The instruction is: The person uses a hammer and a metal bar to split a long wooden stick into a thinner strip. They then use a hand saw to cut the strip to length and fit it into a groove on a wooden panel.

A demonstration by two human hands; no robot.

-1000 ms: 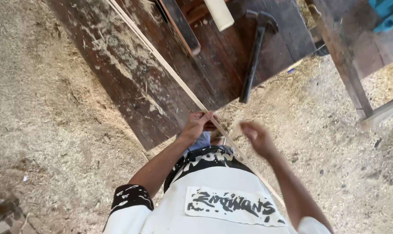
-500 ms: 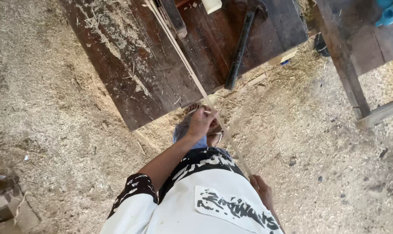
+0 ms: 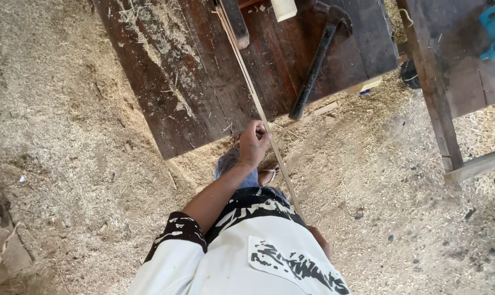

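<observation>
We note a thin strip (image 3: 258,104) of pale, matt wood, pinched in the left hand (image 3: 254,143). The bench top (image 3: 193,82) in the upper centre is dark, rough, worn wood dusted with shavings. The hammer (image 3: 318,60) looks dull dark metal with a matt handle. The ground (image 3: 67,153) is coarse sawdust. The shirt (image 3: 242,257) is matt cloth.

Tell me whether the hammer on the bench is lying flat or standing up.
Lying flat: the hammer rests lengthwise on the dark workbench, handle end overhanging the edge, untouched.
</observation>
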